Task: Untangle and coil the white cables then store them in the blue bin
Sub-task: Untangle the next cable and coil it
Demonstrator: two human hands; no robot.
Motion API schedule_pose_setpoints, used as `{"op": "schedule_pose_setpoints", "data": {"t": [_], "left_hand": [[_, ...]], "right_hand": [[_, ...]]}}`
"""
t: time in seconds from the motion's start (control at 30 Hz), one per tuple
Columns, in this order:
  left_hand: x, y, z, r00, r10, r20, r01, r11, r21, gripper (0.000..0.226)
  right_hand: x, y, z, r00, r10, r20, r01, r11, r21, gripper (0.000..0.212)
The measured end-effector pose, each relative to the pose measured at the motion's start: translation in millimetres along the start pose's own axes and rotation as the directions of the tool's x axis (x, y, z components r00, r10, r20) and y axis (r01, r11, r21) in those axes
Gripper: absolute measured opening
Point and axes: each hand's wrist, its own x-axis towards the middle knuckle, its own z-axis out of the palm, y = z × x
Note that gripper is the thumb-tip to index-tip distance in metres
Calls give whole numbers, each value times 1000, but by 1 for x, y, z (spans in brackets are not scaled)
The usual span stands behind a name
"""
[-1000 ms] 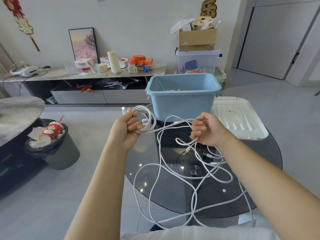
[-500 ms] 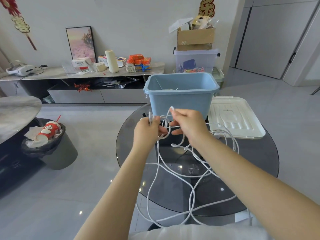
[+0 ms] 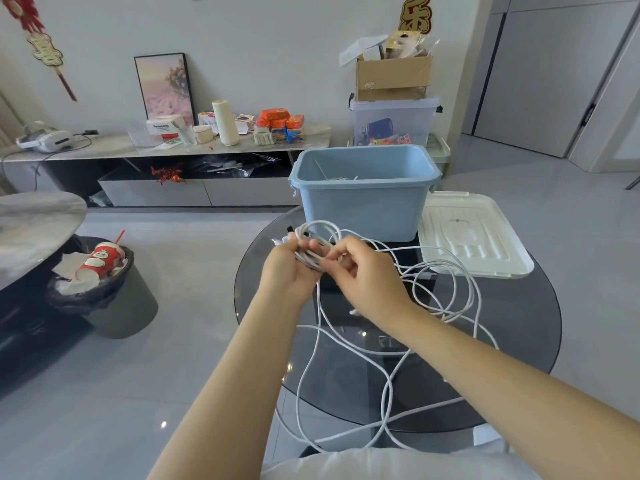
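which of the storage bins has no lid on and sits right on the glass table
The blue bin: open-topped, standing on the round glass table with a white lid lying beside it. The clear bin behind is lidded, with a cardboard box on top.

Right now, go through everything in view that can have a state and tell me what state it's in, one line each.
left hand: grips the coiled part of the cable
right hand: pinches a strand at the coil
white cables: mostly loose and tangled across the table
blue bin: open, upright, some white cable inside
white lid: off, lying flat beside the bin
cardboard box: flaps open, full
trash can: full, a red cup on top
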Motion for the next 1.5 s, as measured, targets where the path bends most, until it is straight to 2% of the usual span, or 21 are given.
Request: {"op": "schedule_pose_setpoints", "data": {"t": [0.07,0.13,0.2,0.3,0.4,0.5,0.57,0.67,0.73,0.8,0.87,0.93,1.0,1.03,1.1,1.13,1.2,1.27,1.33,1.4,1.5], "left_hand": [[6,7,-4,1000,22,-8,-22,1000,-22,29],[9,14,-7,1000,15,17,-16,999,45,24],[8,18,-8,999,4,45,-10,990,143,26],[3,21,-7,998,11,59,-27,958,285,27],[-1,21,-6,998,15,64,-41,897,440,28],[-3,21,-7,997,13,75,-50,858,511,34],[-4,22,-8,997,5,79,-46,850,524,33],[-3,24,-11,994,21,110,-79,826,559,29],[-3,22,-13,987,62,148,-144,755,640,26],[-3,18,-14,975,79,208,-210,641,738,27],[-4,8,-14,956,93,277,-289,452,844,30],[-7,-4,-11,946,98,309,-325,267,907,31],[-8,-18,-6,954,89,286,-299,215,930,29],[-8,-24,-3,961,98,259,-275,223,935,28],[-6,-31,0,968,165,190,-232,290,929,30],[-5,-31,1,970,197,145,-211,373,904,28],[-5,-29,2,977,197,76,-179,585,791,23],[-7,-27,3,990,130,59,-138,753,643,23],[-8,-27,7,997,55,54,-74,870,487,26],[-8,-26,10,998,35,44,-49,931,361,27],[-9,-23,13,997,54,48,-65,959,276,25]], "right_hand": [[2,6,-10,962,168,214,-186,980,66,23],[8,17,-25,807,290,515,-350,936,22,43],[13,32,-39,632,342,696,-450,893,-31,57],[21,56,-53,514,413,752,-547,833,-84,62],[29,78,-62,474,482,737,-610,784,-120,53],[27,97,-69,431,538,724,-581,780,-234,45],[26,105,-71,418,541,729,-653,737,-172,43],[29,105,-71,438,567,697,-807,590,28,46],[35,100,-70,450,606,656,-857,501,125,43],[41,92,-70,463,650,603,-878,429,212,40],[48,77,-68,478,682,553,-878,383,287,36],[52,56,-59,534,701,473,-841,378,389,34],[50,30,-48,635,692,344,-762,489,425,32],[46,17,-43,701,660,271,-708,597,377,31],[35,-3,-36,841,518,157,-538,831,139,28],[27,-10,-33,906,409,113,-410,912,-16,25],[14,-15,-29,976,215,45,-203,960,-193,24],[6,-15,-27,988,157,0,-156,981,-117,17],[3,-11,-24,967,255,-5,-255,966,39,4],[2,-8,-21,935,354,31,-355,928,111,16],[0,-1,-16,917,390,85,-394,918,49,37]]}}
